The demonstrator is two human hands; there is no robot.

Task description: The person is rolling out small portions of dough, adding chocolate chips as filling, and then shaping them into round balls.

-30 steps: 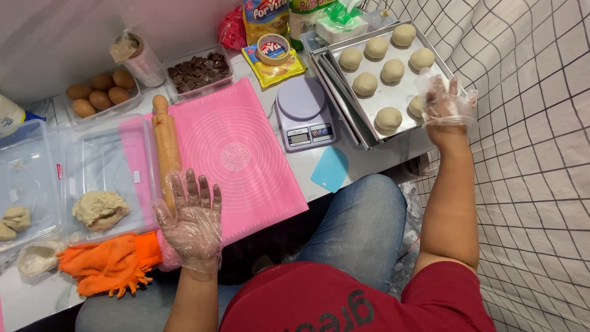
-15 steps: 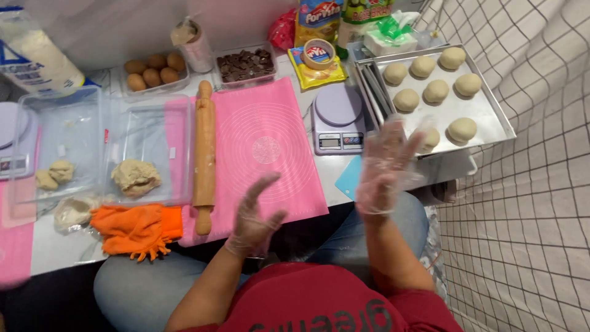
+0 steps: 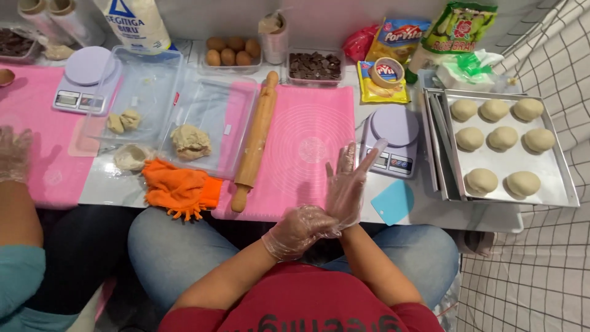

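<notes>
Both hands gloved, holding nothing: left hand (image 3: 299, 230) curled loosely against heel of right hand (image 3: 348, 187), whose fingers spread upward. Hands meet over near edge of pink mat (image 3: 307, 132), rolling pin (image 3: 255, 138) just left. Better rub palms gently, sparing thin gloves.

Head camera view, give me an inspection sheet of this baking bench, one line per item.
Surface: white table with a pink silicone mat.
Job's things: wooden rolling pin on the mat; metal tray with eight dough balls.
Clutter: orange cloth, lilac scale, blue scraper.
Grippers: gloved left hand and right hand pressed together, holding nothing.
Cables: nothing seen.
Surroundings: another person's gloved hand at left.
</notes>
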